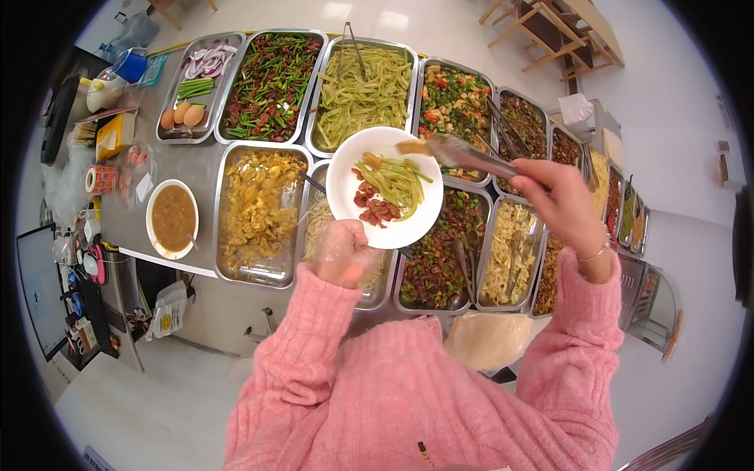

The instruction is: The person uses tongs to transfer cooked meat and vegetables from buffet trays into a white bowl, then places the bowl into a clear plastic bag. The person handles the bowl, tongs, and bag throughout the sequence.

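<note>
My left hand (343, 251), which looks covered by a clear plastic glove, is closed on the near rim of a white plate (342, 184). On the plate are pale green vegetable strips (399, 187) and reddish-brown meat pieces (378, 210). Metal tongs (471, 154) are gripped in my right hand (561, 200), their tips over the plate's far right edge. Something yellowish-brown shows at those tips; I cannot make out whether it is food. Behind the plate sits a metal tray of similar green strips (365, 86), with a second pair of tongs (355, 53) in it.
Several metal food trays stand in two rows, including yellow scrambled-egg-like food (259, 212) and a tray with eggs (182, 116). At the left are a bowl of brown soup (173, 216) and a tape roll (100, 180). Wooden chairs (550, 35) stand beyond the counter.
</note>
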